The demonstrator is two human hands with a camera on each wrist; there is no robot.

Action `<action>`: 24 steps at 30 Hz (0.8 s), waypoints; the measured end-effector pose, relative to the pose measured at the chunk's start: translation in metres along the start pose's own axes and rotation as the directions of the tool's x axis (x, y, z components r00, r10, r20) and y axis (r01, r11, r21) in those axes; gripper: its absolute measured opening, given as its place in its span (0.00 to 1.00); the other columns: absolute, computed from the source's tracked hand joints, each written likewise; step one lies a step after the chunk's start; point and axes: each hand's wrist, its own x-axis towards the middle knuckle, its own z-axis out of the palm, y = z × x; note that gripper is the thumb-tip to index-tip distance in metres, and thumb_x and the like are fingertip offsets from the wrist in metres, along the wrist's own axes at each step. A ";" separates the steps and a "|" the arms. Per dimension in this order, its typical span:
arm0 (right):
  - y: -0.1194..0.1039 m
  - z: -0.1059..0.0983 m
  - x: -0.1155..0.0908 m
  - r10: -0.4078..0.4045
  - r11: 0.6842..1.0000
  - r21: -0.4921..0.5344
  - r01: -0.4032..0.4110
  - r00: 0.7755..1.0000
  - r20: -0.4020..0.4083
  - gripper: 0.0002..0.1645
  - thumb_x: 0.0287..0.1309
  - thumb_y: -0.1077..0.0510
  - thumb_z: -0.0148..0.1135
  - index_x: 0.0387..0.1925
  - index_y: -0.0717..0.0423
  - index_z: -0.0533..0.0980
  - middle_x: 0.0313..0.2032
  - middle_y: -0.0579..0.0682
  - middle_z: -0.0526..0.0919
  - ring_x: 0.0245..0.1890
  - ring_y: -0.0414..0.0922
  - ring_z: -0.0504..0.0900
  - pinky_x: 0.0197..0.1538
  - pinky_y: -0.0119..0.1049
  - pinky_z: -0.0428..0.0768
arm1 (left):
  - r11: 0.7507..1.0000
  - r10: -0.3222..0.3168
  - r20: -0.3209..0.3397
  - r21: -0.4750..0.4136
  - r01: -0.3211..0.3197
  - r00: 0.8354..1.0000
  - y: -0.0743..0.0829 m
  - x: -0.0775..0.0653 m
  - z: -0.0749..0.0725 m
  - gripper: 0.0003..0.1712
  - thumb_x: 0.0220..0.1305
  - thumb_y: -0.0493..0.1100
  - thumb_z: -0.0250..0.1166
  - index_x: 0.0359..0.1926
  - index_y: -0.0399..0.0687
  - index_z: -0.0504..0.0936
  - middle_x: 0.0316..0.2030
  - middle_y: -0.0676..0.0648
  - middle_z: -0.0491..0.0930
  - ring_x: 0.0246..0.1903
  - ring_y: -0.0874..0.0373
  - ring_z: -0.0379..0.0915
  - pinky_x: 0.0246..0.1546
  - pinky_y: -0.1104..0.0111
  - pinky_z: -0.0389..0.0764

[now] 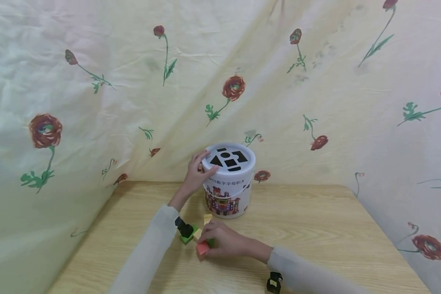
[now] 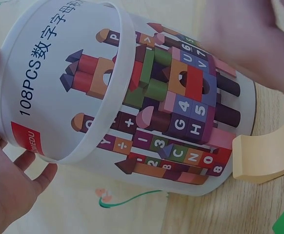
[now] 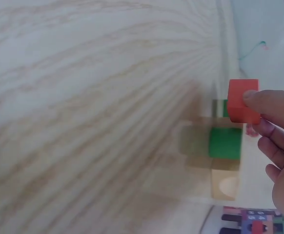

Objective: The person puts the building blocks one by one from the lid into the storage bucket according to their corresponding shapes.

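Observation:
A white lidded block bucket stands at the table's back, its lid cut with dark shaped holes. My left hand grips its upper left side, thumb over the lid's front edge. In front of the bucket, my right hand pinches a red block between thumb and fingers, close over the table. Near that hand lie a green block and a pale wooden block with a curved cutout. Another green block sits to the left, partly behind the left wrist camera. My right hand hides part of the group.
Under everything is a light wood-grain table. A flowered cloth hangs behind it and along both sides, close behind the bucket. The bucket's white carrying handle hangs down across its printed front.

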 end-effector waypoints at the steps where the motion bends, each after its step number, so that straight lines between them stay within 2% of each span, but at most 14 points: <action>1: 0.000 -0.002 0.000 0.005 1.000 -0.003 -0.005 1.000 0.000 0.19 0.54 0.54 0.76 0.49 0.45 0.86 0.47 0.40 0.84 0.49 0.33 0.74 0.61 0.31 0.73 | 1.000 0.001 -0.001 0.000 -0.001 1.000 0.000 0.000 0.000 0.42 0.64 0.56 0.69 0.75 0.55 0.65 0.77 0.48 0.52 0.75 0.45 0.45 0.69 0.45 0.70; 7: -0.001 -0.020 0.001 0.050 0.999 0.021 -0.049 0.999 -0.017 0.19 0.55 0.56 0.75 0.50 0.45 0.85 0.50 0.40 0.84 0.55 0.37 0.74 0.68 0.41 0.72 | 1.000 0.007 -0.010 0.006 -0.007 1.000 0.000 -0.001 0.000 0.40 0.65 0.55 0.69 0.75 0.54 0.66 0.77 0.48 0.53 0.75 0.45 0.46 0.69 0.47 0.71; 14: 0.001 -0.043 -0.002 -0.042 0.999 0.029 0.046 0.991 -0.126 0.18 0.55 0.56 0.75 0.49 0.47 0.85 0.49 0.43 0.85 0.53 0.41 0.75 0.60 0.40 0.73 | 1.000 0.012 -0.008 0.005 -0.012 1.000 0.001 -0.001 0.000 0.41 0.64 0.55 0.68 0.75 0.54 0.66 0.77 0.48 0.54 0.74 0.45 0.46 0.69 0.46 0.71; 21: -0.001 -0.066 -0.006 -0.012 0.999 0.033 0.017 0.989 -0.149 0.18 0.55 0.56 0.75 0.49 0.47 0.86 0.51 0.43 0.84 0.55 0.42 0.76 0.61 0.44 0.76 | 1.000 0.003 0.004 0.005 -0.003 1.000 0.001 -0.001 0.000 0.42 0.65 0.56 0.68 0.76 0.55 0.65 0.77 0.49 0.53 0.74 0.46 0.46 0.69 0.46 0.71; 24: -0.003 -0.078 -0.007 -0.023 0.999 0.034 0.029 0.985 -0.168 0.17 0.55 0.57 0.75 0.49 0.49 0.86 0.50 0.45 0.85 0.55 0.44 0.77 0.62 0.45 0.76 | 1.000 -0.004 0.006 0.005 0.004 1.000 0.002 -0.001 -0.001 0.42 0.65 0.56 0.68 0.76 0.55 0.65 0.77 0.50 0.53 0.75 0.47 0.45 0.69 0.46 0.71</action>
